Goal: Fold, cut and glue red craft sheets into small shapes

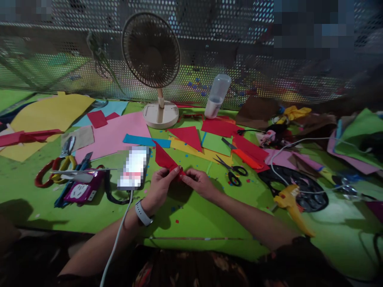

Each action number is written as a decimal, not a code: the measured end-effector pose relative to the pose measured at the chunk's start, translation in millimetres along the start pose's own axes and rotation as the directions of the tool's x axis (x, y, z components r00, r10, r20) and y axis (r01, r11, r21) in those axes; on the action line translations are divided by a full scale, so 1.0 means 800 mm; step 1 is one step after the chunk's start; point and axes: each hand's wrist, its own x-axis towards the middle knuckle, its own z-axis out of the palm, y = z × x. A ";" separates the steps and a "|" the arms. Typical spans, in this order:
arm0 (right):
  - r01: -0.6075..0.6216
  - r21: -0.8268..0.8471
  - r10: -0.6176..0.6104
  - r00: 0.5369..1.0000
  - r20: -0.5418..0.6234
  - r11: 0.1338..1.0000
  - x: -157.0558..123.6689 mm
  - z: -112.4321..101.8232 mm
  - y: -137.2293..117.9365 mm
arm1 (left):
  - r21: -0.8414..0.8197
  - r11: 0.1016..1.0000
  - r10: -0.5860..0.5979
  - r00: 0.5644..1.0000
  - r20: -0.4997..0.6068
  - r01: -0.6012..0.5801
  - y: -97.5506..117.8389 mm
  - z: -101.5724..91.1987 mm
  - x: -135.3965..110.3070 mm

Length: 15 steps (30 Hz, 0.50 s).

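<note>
My left hand [161, 186] and my right hand [200, 184] meet over the green table [191, 215], both pinched on a small piece of red paper [166, 159] that rises to a point toward the back left. A pale watch sits on my left wrist. Just left of my left hand a phone [133, 167] stands propped, with a white cable running down from it. Black-handled scissors [231, 172] lie to the right of my right hand.
A small fan [152, 63] and a white bottle [216, 97] stand at the back. Sheets of coloured paper [113, 133] cover the table's far half. A yellow glue gun [291, 205] lies at right, more scissors and tools [67, 167] at left.
</note>
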 end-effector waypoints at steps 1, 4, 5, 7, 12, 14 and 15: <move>0.006 -0.012 -0.005 1.000 0.006 1.000 0.000 0.000 0.000 | -0.007 1.000 -0.007 1.000 0.003 0.007 0.001 0.000 0.000; 0.042 -0.029 -0.042 0.999 0.011 0.999 -0.001 0.000 -0.001 | -0.047 0.999 -0.026 1.000 -0.007 0.025 0.001 0.004 -0.001; 0.049 -0.020 -0.048 0.999 0.010 0.999 -0.001 0.000 -0.002 | -0.065 0.997 -0.034 0.999 -0.015 0.033 0.001 0.005 -0.001; 0.045 0.004 -0.045 0.999 0.008 0.999 -0.001 0.000 -0.003 | -0.095 0.994 -0.048 0.999 -0.023 0.046 0.001 0.008 -0.002; -0.006 0.054 0.005 1.000 0.005 0.999 -0.001 0.000 -0.005 | -0.128 0.990 -0.062 0.998 -0.020 0.059 0.001 0.012 -0.002; -0.027 0.069 0.027 1.000 0.013 0.997 -0.002 0.001 -0.006 | -0.127 0.990 -0.063 0.998 -0.031 0.058 0.001 0.011 -0.001; -0.033 0.067 0.032 0.999 0.019 0.997 -0.003 0.001 -0.007 | -0.129 0.990 -0.062 0.997 -0.038 0.057 0.000 0.010 -0.001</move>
